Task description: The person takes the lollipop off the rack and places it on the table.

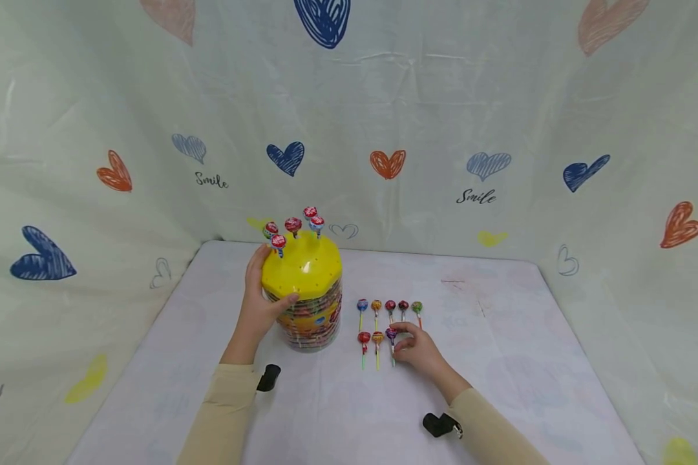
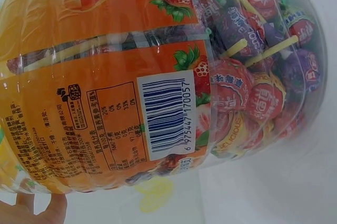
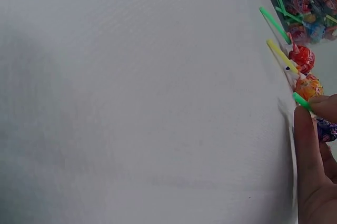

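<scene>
A clear jar [image 1: 314, 326] of wrapped lollipops with a yellow lid [image 1: 308, 271] stands upright at the left of the table. My left hand [image 1: 260, 320] grips it around the lid's edge, thumb in front and fingers on the left side. Several lollipops, such as a red one [image 1: 293, 225], stick up from the lid. My right hand [image 1: 420, 352] pinches the stick of a purple lollipop [image 1: 391, 334] between thumb and finger. That lollipop sits at the right end of the nearer row on the table. The left wrist view shows the jar's orange label [image 2: 110, 108] close up.
Beside the purple lollipop lie an orange lollipop [image 1: 377, 338] and a red lollipop [image 1: 364, 338]. Behind them is a row of several more, ending in a green one [image 1: 417, 307]. The white table [image 1: 500, 387] meets a heart-printed curtain [image 1: 430, 213] at the back.
</scene>
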The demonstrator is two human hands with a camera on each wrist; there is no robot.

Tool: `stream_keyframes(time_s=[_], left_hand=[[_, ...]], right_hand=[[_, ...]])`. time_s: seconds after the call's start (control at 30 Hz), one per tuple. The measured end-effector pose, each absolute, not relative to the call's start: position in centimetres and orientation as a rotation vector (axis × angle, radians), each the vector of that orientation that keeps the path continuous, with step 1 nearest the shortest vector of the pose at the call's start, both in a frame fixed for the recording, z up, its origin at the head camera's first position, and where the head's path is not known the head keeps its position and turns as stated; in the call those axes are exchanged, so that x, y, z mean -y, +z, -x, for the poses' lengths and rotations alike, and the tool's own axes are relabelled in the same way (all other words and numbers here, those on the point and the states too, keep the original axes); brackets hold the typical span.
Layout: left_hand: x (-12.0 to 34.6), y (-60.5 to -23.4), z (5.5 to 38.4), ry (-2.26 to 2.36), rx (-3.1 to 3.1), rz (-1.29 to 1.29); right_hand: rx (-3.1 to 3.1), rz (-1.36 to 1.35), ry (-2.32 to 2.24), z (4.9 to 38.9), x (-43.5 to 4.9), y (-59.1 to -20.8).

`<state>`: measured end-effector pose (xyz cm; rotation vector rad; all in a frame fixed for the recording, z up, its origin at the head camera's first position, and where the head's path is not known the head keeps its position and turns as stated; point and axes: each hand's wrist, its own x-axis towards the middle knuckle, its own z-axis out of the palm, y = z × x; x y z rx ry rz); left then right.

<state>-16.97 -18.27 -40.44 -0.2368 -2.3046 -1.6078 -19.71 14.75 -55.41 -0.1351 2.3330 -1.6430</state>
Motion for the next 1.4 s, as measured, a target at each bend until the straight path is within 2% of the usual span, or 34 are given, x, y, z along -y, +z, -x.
stream_keyframes(time_s=[0.23, 0.93, 1.13, 1.4], left_hand=[[19.2, -42.7, 18.5, -1.586, 2.289, 0.242], [19.1, -43.1, 18.6, -1.592, 2.266, 0.257], [19.1, -43.0, 18.4, -1.585, 2.252, 0.27], [19.2, -43.0, 18.3, -1.578, 2.262, 0.258]], right_hand=[[-2.393, 0.075, -1.637, 19.7, -14.6, -55.9], [-2.488, 0.075, -1.594, 19.4, -14.4, -55.6], [-2.465, 0.158, -1.692, 19.9, -13.5, -52.7], [-2.39, 0.394, -1.858, 21.0, -10.0, -46.3]])
